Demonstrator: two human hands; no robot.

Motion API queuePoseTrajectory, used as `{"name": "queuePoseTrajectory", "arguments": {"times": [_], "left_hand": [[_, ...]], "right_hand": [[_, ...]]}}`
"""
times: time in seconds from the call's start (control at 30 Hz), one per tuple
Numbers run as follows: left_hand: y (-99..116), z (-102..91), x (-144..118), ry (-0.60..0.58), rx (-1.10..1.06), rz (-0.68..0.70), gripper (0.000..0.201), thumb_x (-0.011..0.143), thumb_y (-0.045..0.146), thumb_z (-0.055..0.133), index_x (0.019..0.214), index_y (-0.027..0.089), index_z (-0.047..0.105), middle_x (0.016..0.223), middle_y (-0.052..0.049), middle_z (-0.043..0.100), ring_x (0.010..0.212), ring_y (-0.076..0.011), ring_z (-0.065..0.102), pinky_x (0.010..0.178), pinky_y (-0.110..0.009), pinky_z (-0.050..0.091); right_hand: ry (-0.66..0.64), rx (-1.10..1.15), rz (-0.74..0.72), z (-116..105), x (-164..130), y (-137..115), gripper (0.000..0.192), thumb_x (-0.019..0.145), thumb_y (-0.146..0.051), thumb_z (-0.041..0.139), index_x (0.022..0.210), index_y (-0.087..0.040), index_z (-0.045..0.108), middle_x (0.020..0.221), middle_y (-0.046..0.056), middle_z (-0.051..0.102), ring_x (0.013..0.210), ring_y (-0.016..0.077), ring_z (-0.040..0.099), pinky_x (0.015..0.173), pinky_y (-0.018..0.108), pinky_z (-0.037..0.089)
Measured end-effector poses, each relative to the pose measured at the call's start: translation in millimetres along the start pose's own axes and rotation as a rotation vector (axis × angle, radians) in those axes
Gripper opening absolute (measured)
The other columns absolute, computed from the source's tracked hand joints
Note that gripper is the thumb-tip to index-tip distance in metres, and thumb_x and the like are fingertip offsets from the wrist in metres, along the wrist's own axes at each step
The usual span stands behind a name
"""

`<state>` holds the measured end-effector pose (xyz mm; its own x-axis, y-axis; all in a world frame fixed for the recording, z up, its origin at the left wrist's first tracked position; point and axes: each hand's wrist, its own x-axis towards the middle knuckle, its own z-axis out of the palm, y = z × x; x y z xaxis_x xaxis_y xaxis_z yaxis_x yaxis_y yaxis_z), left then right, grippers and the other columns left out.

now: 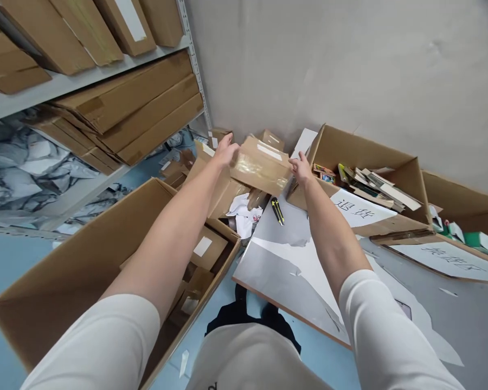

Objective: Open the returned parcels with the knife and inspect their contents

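Between my two hands is a small brown cardboard box (pixel 262 165) with clear tape and a white label strip, raised over the far end of the table. My left hand (pixel 226 150) grips its left end, fingers partly behind it. At its right end, my right hand (pixel 301 166) closes on the edge with thumb and fingers. A yellow and black box cutter (pixel 277 211) lies on the table (pixel 276 254) just below the box. Crumpled white paper (pixel 244 211) lies to the cutter's left, near more brown cardboard.
A large open carton (pixel 77 254) with several boxes inside stands at my left. Right of the table are an open carton (pixel 366 146) of books and a second carton (pixel 463 189) with green-and-white packages. Shelving (pixel 106 76) with cartons and grey bags fills the upper left; a wall (pixel 341 65) stands behind.
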<state>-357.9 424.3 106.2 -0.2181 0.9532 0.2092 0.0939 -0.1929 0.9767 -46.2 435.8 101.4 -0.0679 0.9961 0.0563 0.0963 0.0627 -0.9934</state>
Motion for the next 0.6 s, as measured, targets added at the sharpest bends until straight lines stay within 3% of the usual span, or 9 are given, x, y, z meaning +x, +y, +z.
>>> {"name": "queuePoseTrajectory", "arguments": {"times": [0.1,0.33,0.47,0.6], "left_hand": [[-2,-12.0,-3,0.034,0.016,0.071,0.066,0.066,0.019,0.063,0.130,0.019,0.050,0.144,-0.009,0.046,0.139,-0.0316,0.034,0.116,-0.052,0.019],[20,-42.3,-23,0.076,-0.017,0.175,0.075,0.069,0.020,0.067,0.139,0.025,0.041,0.147,-0.007,0.041,0.141,-0.0316,0.029,0.116,-0.054,0.016],[37,-54.9,-50,0.120,-0.002,0.190,0.074,0.072,0.028,0.069,0.140,0.024,0.041,0.148,-0.009,0.041,0.141,-0.0325,0.028,0.115,-0.056,0.016],[42,-74.0,-93,0.217,0.034,0.228,0.068,0.075,0.045,0.068,0.137,0.025,0.045,0.147,-0.008,0.043,0.142,-0.0291,0.029,0.117,-0.047,0.021]], "right_hand": [[0.055,0.005,0.124,-3,-4,-1,0.080,0.067,-0.037,0.064,0.141,-0.028,0.035,0.146,0.008,0.042,0.132,0.0225,0.041,0.108,0.050,0.034],[0.060,-0.024,0.073,-3,-16,-25,0.079,0.069,-0.045,0.065,0.140,-0.024,0.036,0.148,0.011,0.039,0.133,0.0257,0.040,0.106,0.050,0.035],[0.037,-0.021,0.024,11,-29,-29,0.078,0.071,-0.051,0.064,0.139,-0.025,0.037,0.146,0.011,0.041,0.131,0.0261,0.044,0.104,0.050,0.038],[-0.035,-0.032,-0.118,37,-49,-22,0.075,0.071,-0.061,0.062,0.134,-0.026,0.043,0.142,0.010,0.046,0.132,0.0269,0.043,0.104,0.049,0.039]]}}
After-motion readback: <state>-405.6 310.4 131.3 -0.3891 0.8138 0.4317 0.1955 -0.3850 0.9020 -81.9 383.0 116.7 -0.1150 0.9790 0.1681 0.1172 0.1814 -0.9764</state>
